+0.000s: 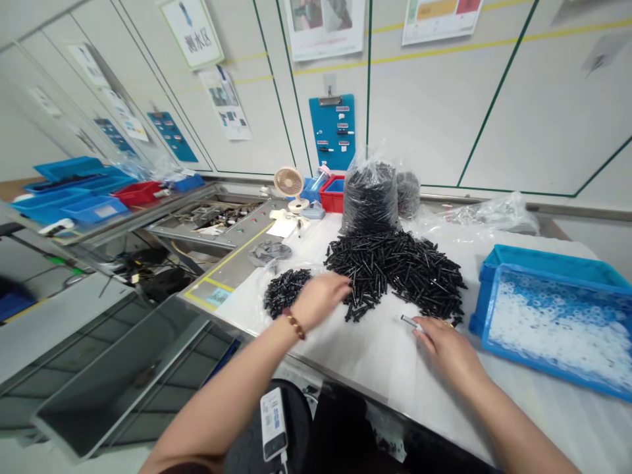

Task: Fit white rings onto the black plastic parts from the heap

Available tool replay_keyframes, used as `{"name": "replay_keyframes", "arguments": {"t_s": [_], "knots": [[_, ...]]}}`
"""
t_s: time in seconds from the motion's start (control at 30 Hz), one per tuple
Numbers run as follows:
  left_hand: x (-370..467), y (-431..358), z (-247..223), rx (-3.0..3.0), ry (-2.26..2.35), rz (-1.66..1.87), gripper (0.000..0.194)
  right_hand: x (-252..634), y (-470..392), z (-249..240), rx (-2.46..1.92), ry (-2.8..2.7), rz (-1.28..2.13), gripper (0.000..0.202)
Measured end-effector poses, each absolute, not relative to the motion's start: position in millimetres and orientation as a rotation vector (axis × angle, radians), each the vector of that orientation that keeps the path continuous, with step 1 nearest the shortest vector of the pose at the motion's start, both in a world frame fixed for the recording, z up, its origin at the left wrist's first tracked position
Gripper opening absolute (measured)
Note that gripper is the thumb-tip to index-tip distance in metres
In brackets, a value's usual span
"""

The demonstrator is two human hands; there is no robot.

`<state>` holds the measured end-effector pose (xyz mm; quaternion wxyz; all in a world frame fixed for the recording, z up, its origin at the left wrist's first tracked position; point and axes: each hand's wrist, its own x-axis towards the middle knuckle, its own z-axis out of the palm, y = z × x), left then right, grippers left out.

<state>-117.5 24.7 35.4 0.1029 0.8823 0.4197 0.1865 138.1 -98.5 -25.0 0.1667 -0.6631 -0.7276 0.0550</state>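
Observation:
My left hand [322, 299], with a beaded bracelet on the wrist, is over the white table covering [380, 359], at the left edge of a large heap of short black plastic rods [419, 270]. Its fingers are drawn together, slightly blurred; what is between them is hidden. My right hand [447, 339] rests low at the heap's front right, closed on a thin pen-like tool [409, 321] whose metal tip points left. Just left of my left hand, a smaller pile of black pieces [284, 289] lies on clear plastic.
A blue bin [498, 326] of small translucent white rings stands at the right. Behind the heap is a clear bag [370, 194] full of black rods. A small fan [290, 185], a red bin [332, 194] and a grey cloth [270, 253] sit at the back left.

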Motion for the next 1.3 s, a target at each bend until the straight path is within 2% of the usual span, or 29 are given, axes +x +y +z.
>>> {"name": "replay_keyframes", "arguments": {"t_s": [0.1,0.17,0.27,0.47,0.67,1.07,1.17,1.23,1.3], "knots": [[-53,0,16,2.669,0.836,0.345,0.030,139,-97,-25,-1.871,-2.073,0.183,0.026],[-22,-6,7,2.675,0.777,0.232,0.032,141,-96,-23,-1.896,-2.050,0.203,0.022],[-4,0,-1,2.611,0.705,0.278,0.028,143,-97,-18,-1.963,-1.968,0.240,0.017],[-13,24,-10,2.471,0.761,0.464,0.039,142,-94,-6,-2.203,-1.866,0.280,0.018],[-12,2,-9,2.698,0.958,0.377,0.023,133,-92,-7,-2.345,-1.979,0.378,0.026],[-5,-14,-16,2.865,0.924,0.236,0.024,129,-98,-9,-2.319,-2.008,0.321,0.029],[-7,-13,-12,2.834,0.864,0.190,0.026,128,-99,-11,-2.254,-1.989,0.349,0.023],[-11,-4,-8,2.811,0.790,0.256,0.025,130,-99,-12,-2.174,-1.944,0.358,0.019],[-19,10,-5,2.804,0.887,0.469,0.027,132,-99,-14,-2.116,-1.884,0.353,0.024]]}}
